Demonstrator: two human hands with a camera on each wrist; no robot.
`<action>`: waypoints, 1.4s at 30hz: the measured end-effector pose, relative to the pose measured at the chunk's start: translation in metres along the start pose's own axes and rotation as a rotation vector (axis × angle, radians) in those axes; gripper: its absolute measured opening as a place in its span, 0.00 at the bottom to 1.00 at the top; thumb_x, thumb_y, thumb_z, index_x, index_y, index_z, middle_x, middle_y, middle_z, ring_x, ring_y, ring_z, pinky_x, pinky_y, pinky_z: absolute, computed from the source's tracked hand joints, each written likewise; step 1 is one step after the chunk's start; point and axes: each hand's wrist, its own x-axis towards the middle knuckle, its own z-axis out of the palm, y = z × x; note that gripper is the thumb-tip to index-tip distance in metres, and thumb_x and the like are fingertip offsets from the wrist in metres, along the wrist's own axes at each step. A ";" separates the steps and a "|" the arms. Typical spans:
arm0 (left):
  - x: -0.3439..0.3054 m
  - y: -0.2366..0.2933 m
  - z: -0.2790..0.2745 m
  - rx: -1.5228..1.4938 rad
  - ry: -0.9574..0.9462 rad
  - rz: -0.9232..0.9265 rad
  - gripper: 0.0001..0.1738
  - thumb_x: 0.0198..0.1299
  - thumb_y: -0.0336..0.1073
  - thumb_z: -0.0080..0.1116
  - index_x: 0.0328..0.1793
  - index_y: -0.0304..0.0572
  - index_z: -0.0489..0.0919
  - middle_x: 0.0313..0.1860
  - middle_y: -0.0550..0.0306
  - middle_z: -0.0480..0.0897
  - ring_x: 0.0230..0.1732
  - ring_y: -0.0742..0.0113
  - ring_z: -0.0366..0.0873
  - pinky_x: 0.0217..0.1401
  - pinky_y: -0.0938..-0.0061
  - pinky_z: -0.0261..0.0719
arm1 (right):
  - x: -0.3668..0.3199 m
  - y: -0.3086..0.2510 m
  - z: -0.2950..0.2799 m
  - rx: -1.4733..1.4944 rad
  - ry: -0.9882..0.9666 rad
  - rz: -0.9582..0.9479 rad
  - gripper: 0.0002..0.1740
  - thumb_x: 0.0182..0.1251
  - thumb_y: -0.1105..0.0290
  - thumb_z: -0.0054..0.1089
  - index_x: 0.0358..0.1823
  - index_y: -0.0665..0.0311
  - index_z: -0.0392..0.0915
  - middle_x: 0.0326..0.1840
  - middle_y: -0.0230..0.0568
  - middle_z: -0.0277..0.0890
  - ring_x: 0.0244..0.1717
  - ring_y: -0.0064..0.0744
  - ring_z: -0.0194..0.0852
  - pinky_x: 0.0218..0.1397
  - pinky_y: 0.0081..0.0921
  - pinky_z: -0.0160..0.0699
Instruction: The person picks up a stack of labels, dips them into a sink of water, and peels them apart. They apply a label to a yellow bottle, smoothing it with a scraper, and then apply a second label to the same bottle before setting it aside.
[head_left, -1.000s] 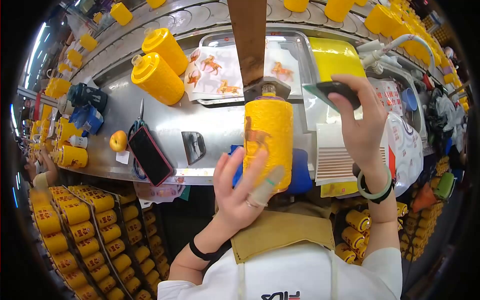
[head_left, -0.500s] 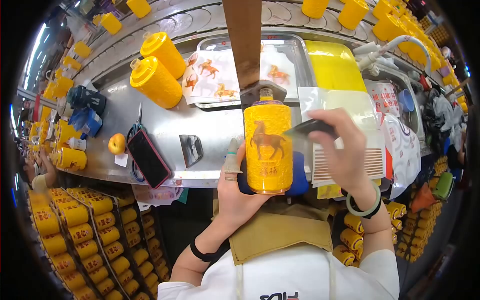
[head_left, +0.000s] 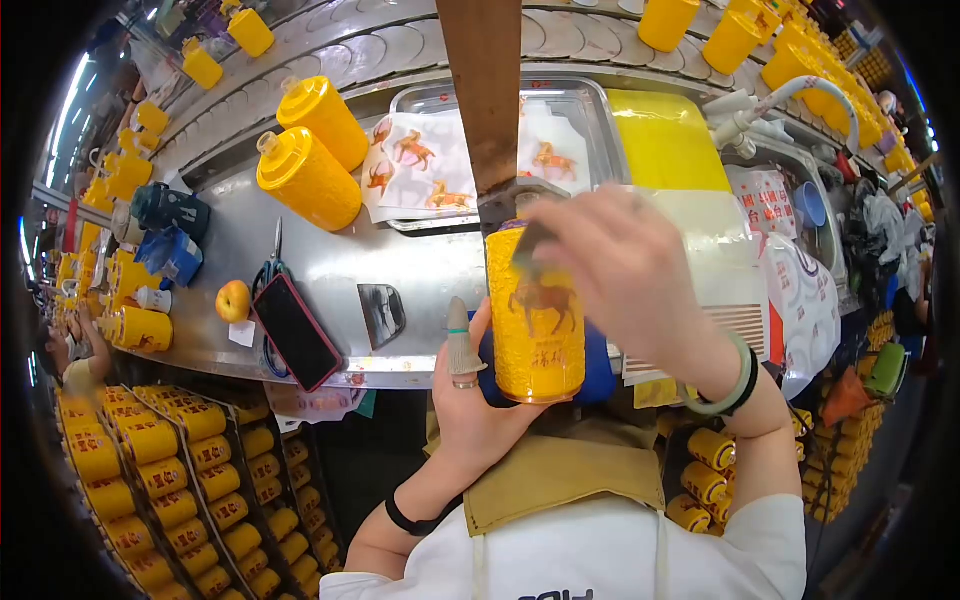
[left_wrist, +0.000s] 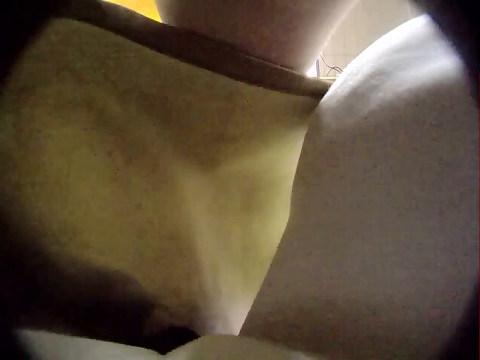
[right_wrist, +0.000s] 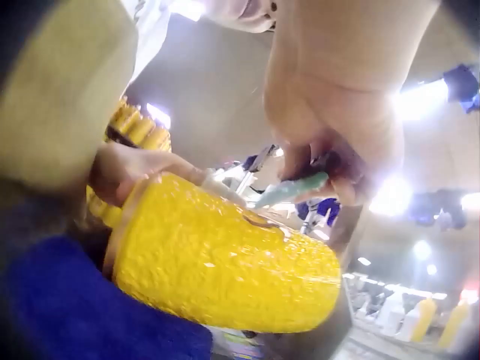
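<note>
A yellow textured bottle (head_left: 540,375) with a brown horse decal (head_left: 543,308) and lettering lies with its neck toward the bracket under the brown beam. My left hand (head_left: 468,415) grips its lower left side; one raised finger wears a pale cover and a ring. Over the bottle's upper part, my right hand (head_left: 635,275) holds a dark-handled scraper (head_left: 528,248) close to the decal. In the right wrist view the scraper's green blade (right_wrist: 292,190) overlaps the bottle's upper surface. Blue cloth (head_left: 600,372) shows beneath the bottle. Mostly apron (left_wrist: 172,165) fills the left wrist view.
Two yellow bottles (head_left: 310,180) stand at the back left, beside horse decal sheets (head_left: 425,165) on a metal tray. Nearer are a phone (head_left: 297,332), scissors (head_left: 277,245) and an apple (head_left: 234,299). A white faucet (head_left: 740,130) rises at right. Racked bottles flank my body.
The left hand moved from the bottle's front to its left side. The bottle turned, bringing the horse decal to the front. The right hand brought the scraper leftward over the bottle.
</note>
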 end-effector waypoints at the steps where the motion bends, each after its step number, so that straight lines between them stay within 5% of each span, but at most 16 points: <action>1: 0.000 0.000 0.000 -0.023 -0.004 -0.014 0.60 0.35 0.46 0.89 0.75 0.31 0.67 0.60 0.45 0.80 0.58 0.52 0.79 0.60 0.63 0.76 | 0.005 0.005 -0.003 -0.098 0.022 -0.063 0.18 0.53 0.75 0.71 0.48 0.62 0.83 0.40 0.35 0.82 0.40 0.37 0.77 0.44 0.32 0.75; 9: 0.005 -0.001 0.005 -0.137 0.008 -0.020 0.57 0.38 0.44 0.89 0.72 0.30 0.67 0.60 0.43 0.81 0.58 0.52 0.82 0.60 0.64 0.79 | -0.051 -0.017 0.002 0.005 -0.083 -0.415 0.14 0.53 0.66 0.66 0.44 0.50 0.86 0.50 0.21 0.82 0.41 0.22 0.71 0.46 0.25 0.72; 11: 0.006 -0.005 0.017 -0.741 0.070 -0.436 0.56 0.40 0.45 0.88 0.72 0.29 0.68 0.59 0.43 0.81 0.58 0.51 0.83 0.61 0.64 0.80 | -0.060 -0.026 -0.003 0.093 -0.097 -0.451 0.15 0.52 0.68 0.66 0.44 0.50 0.86 0.48 0.21 0.81 0.40 0.22 0.71 0.45 0.24 0.74; 12: 0.004 -0.009 0.016 -0.738 0.065 -0.440 0.56 0.40 0.45 0.88 0.72 0.29 0.68 0.59 0.43 0.81 0.58 0.51 0.83 0.61 0.64 0.80 | -0.060 -0.025 -0.006 0.095 -0.096 -0.444 0.15 0.52 0.68 0.66 0.44 0.50 0.86 0.48 0.21 0.81 0.40 0.22 0.71 0.45 0.24 0.74; 14: 0.002 -0.015 0.010 -0.150 0.025 -0.001 0.55 0.41 0.44 0.87 0.72 0.29 0.68 0.59 0.43 0.81 0.59 0.52 0.82 0.63 0.64 0.79 | -0.056 -0.016 -0.009 0.058 0.000 -0.312 0.18 0.51 0.68 0.67 0.46 0.51 0.86 0.50 0.21 0.83 0.42 0.22 0.72 0.46 0.25 0.74; 18: 0.005 -0.010 0.002 -0.089 -0.048 0.022 0.55 0.41 0.43 0.87 0.74 0.30 0.67 0.60 0.42 0.80 0.60 0.49 0.81 0.64 0.61 0.78 | -0.075 -0.006 0.003 0.056 0.043 -0.224 0.18 0.51 0.68 0.69 0.47 0.51 0.87 0.51 0.22 0.85 0.43 0.24 0.73 0.45 0.24 0.75; 20: 0.004 -0.012 0.001 -0.103 -0.032 0.032 0.57 0.40 0.44 0.87 0.75 0.33 0.67 0.61 0.43 0.77 0.61 0.47 0.79 0.63 0.61 0.77 | -0.083 -0.020 0.003 0.133 0.061 -0.325 0.15 0.53 0.70 0.68 0.45 0.51 0.88 0.51 0.24 0.85 0.42 0.24 0.75 0.44 0.23 0.76; 22: 0.008 -0.007 -0.005 0.090 -0.109 0.131 0.57 0.38 0.45 0.87 0.76 0.36 0.68 0.63 0.43 0.73 0.62 0.47 0.76 0.62 0.62 0.77 | -0.090 -0.021 -0.002 0.262 -0.021 -0.105 0.16 0.57 0.75 0.68 0.49 0.56 0.85 0.48 0.31 0.85 0.40 0.28 0.79 0.43 0.27 0.79; 24: 0.011 -0.005 -0.004 0.094 -0.145 0.149 0.57 0.37 0.47 0.88 0.75 0.38 0.70 0.64 0.42 0.70 0.63 0.46 0.74 0.63 0.61 0.77 | -0.075 -0.024 0.007 0.414 0.251 0.342 0.16 0.63 0.78 0.66 0.53 0.64 0.80 0.46 0.41 0.83 0.39 0.36 0.82 0.44 0.32 0.81; 26: 0.013 0.000 -0.006 0.098 -0.156 0.087 0.57 0.37 0.48 0.88 0.74 0.37 0.72 0.64 0.41 0.70 0.62 0.46 0.74 0.63 0.60 0.77 | -0.075 -0.020 0.016 0.545 0.305 0.602 0.14 0.69 0.79 0.62 0.55 0.69 0.76 0.48 0.50 0.79 0.42 0.44 0.82 0.47 0.32 0.80; 31: 0.011 -0.005 -0.004 0.076 -0.125 0.130 0.58 0.36 0.48 0.88 0.75 0.36 0.71 0.63 0.42 0.72 0.60 0.49 0.77 0.62 0.62 0.80 | -0.099 0.000 0.031 0.477 0.234 0.767 0.11 0.72 0.76 0.57 0.54 0.70 0.76 0.48 0.51 0.79 0.47 0.45 0.80 0.52 0.32 0.77; 32: 0.012 -0.005 -0.004 0.087 -0.105 0.146 0.58 0.34 0.47 0.90 0.73 0.34 0.71 0.60 0.46 0.72 0.58 0.52 0.77 0.60 0.64 0.79 | -0.104 0.010 0.029 0.308 0.195 0.680 0.11 0.72 0.76 0.57 0.53 0.70 0.76 0.48 0.51 0.79 0.48 0.45 0.79 0.52 0.31 0.76; 40: 0.007 -0.012 -0.007 0.027 -0.118 0.077 0.57 0.31 0.45 0.91 0.69 0.33 0.73 0.58 0.47 0.76 0.57 0.52 0.79 0.59 0.65 0.78 | -0.088 -0.020 0.010 0.618 0.301 0.805 0.10 0.73 0.77 0.57 0.53 0.70 0.76 0.47 0.44 0.79 0.44 0.30 0.79 0.48 0.25 0.77; 41: 0.007 -0.012 -0.007 0.036 -0.128 0.066 0.57 0.31 0.45 0.91 0.69 0.33 0.73 0.58 0.47 0.77 0.58 0.52 0.79 0.60 0.64 0.78 | -0.088 -0.021 0.015 0.599 0.338 0.693 0.10 0.73 0.78 0.57 0.53 0.69 0.77 0.46 0.42 0.79 0.42 0.27 0.79 0.46 0.23 0.77; 42: 0.007 -0.011 -0.008 0.045 -0.137 0.054 0.56 0.31 0.45 0.91 0.69 0.33 0.73 0.59 0.47 0.77 0.59 0.52 0.79 0.60 0.64 0.78 | -0.085 -0.028 0.015 0.685 0.340 0.708 0.10 0.72 0.78 0.57 0.53 0.69 0.76 0.46 0.44 0.79 0.43 0.31 0.79 0.48 0.26 0.77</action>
